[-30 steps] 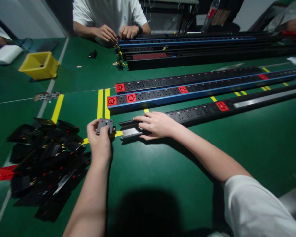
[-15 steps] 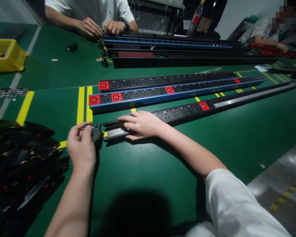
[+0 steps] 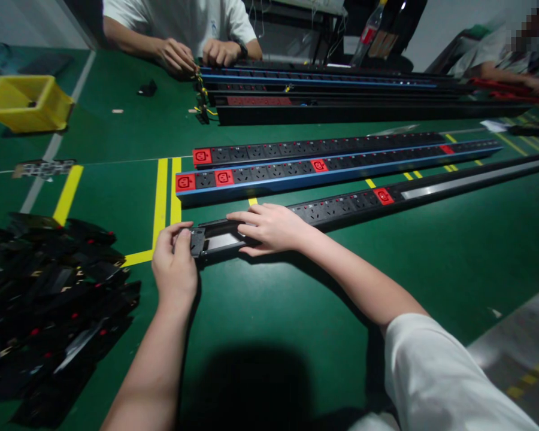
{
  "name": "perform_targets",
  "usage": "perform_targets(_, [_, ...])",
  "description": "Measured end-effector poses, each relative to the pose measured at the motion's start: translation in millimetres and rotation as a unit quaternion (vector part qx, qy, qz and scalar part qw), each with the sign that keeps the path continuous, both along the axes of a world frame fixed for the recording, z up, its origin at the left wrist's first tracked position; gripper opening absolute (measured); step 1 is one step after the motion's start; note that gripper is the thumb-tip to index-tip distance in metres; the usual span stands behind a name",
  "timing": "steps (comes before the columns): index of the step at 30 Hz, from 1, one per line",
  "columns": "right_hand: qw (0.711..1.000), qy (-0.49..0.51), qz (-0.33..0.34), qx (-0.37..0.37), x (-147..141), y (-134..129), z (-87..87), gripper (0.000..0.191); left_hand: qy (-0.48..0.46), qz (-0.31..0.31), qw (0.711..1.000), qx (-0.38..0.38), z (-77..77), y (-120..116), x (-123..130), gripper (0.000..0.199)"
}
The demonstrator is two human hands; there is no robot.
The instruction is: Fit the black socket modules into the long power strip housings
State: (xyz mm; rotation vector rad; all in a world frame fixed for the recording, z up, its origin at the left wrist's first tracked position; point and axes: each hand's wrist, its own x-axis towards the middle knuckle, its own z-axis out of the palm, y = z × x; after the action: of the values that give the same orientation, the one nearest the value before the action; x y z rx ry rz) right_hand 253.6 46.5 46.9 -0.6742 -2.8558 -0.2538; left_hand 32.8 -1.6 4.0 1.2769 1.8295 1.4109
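My left hand (image 3: 175, 257) pinches a black socket module (image 3: 197, 242) between thumb and fingers. That module sits at the left open end of a long black power strip housing (image 3: 327, 221), apparently just entering its channel. Part of the module is hidden by my fingers. My right hand (image 3: 272, 227) lies across the housing near this end, fingers over the far edge and thumb by the near edge, gripping it. Bare silvery channel shows between my hands. Right of my right hand, several black sockets and one red socket (image 3: 383, 196) fill the housing.
Beyond lie a blue power strip (image 3: 269, 183) and a black one (image 3: 260, 151). A pile of black socket modules (image 3: 49, 311) is at left, with a yellow bin (image 3: 40, 114) behind. Across the green table, a co-worker's hands (image 3: 177, 57) are at more strips (image 3: 341, 114).
My left hand has moved right with the socket module, bringing it from just outside the housing to its open end. My right hand keeps its place on the housing. The view has shifted slightly.
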Motion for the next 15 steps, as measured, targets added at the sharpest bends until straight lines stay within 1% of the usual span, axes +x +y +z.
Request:
perform_targets(7, [1.0,0.002,0.004,0.003,-0.4,-0.1,0.9,0.036,-0.011,0.036,0.999,0.008,-0.9,-4.2,6.7,0.024])
perform_targets(12, [1.0,0.0,0.002,0.002,-0.7,0.6,0.6,0.037,-0.06,0.013,0.998,0.011,-0.6,-2.2,4.1,0.022])
perform_targets(15, [1.0,0.0,0.003,0.0,-0.8,0.4,0.3,0.037,-0.059,0.002,0.998,0.01,-0.2,0.6,1.4,0.022])
